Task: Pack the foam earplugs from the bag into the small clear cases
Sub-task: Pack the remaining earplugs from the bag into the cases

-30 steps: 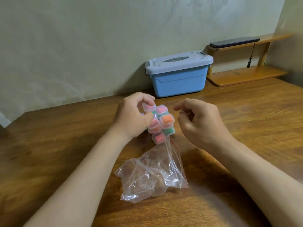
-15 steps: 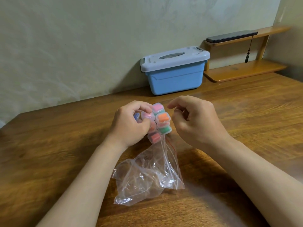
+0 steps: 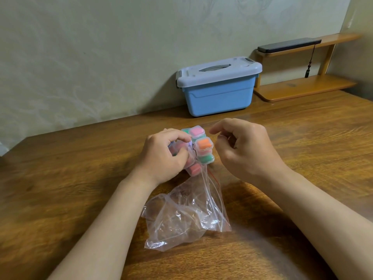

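– Plastic bag (image 3: 187,215) location?
– Lower centre, crumpled on table (image 3: 60,178). Beyond it, left hand (image 3: 163,156) grips the filled cases (image 3: 202,145) at centre; right hand (image 3: 246,150) curled, empty, just beside.
– Hazard?
– One-hand grip: cases may slip and scatter.

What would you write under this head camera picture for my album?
The left hand grips a cluster of small clear cases by a crumpled bag; the right hand hovers beside them.

One left hand (image 3: 163,156), one right hand (image 3: 248,150), one bag (image 3: 181,219), one blue box (image 3: 220,98), at least five cases (image 3: 203,144) (others hidden).
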Demonstrator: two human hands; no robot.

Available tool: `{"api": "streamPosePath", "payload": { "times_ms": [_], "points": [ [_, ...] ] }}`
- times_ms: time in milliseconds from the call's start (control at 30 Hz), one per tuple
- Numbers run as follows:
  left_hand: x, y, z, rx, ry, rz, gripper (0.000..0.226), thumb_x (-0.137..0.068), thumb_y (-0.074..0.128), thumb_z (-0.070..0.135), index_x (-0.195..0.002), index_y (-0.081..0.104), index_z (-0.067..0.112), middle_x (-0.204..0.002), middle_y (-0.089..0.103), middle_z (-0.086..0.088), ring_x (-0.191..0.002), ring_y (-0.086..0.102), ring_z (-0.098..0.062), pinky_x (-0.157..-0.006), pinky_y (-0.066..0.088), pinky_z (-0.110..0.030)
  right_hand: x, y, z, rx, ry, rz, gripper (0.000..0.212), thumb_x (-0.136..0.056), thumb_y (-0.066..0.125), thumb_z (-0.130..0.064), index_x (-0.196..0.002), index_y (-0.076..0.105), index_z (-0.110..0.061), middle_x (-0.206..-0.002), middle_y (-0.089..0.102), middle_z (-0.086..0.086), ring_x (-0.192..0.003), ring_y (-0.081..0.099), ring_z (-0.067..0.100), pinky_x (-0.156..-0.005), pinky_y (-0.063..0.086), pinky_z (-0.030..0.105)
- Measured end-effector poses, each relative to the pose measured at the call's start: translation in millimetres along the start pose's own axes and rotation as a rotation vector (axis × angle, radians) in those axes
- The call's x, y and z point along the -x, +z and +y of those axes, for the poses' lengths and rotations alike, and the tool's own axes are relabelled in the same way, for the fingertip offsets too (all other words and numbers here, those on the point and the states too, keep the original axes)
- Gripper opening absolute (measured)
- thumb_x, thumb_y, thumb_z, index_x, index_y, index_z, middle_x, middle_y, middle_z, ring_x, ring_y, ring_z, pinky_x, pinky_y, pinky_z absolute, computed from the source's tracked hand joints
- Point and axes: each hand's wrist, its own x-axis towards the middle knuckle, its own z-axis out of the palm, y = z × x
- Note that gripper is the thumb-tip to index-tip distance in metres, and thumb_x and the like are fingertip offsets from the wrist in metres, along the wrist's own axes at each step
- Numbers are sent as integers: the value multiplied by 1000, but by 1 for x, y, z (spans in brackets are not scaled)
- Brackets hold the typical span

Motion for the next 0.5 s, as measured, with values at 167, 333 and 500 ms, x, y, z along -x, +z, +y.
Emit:
{"api": "streamPosePath", "payload": {
  "times_ms": [167,333,500],
  "points": [
    [7,-1,4,-54,58,-24,35,-80,60,17,-112,72,14,-115,71,2,-109,65,-15,-100,53,-47,0,0,0,1,-4,-17,23,-90,58,-8,-106,72,-16,-74,52,-22,-64,51,-3,-60,34,10],
    [10,-2,2,-70,106,-29,41,-79,63,17,-120,68,12,-119,68,0,-110,63,-11,-91,52,-18,0,-1,0,0,1,-28,23,-91,58,-9,-108,71,-16,-74,51,-23,-65,51,-3,-61,34,10],
    [11,-2,3,-66,95,-34,42,-83,64,15,-124,65,13,-122,66,1,-111,60,-8,-86,50,-14,0,-1,1,-1,14,-35,24,-91,57,-10,-109,71,-17,-75,53,-21,-67,53,-1,-62,37,12]
  ]
}}
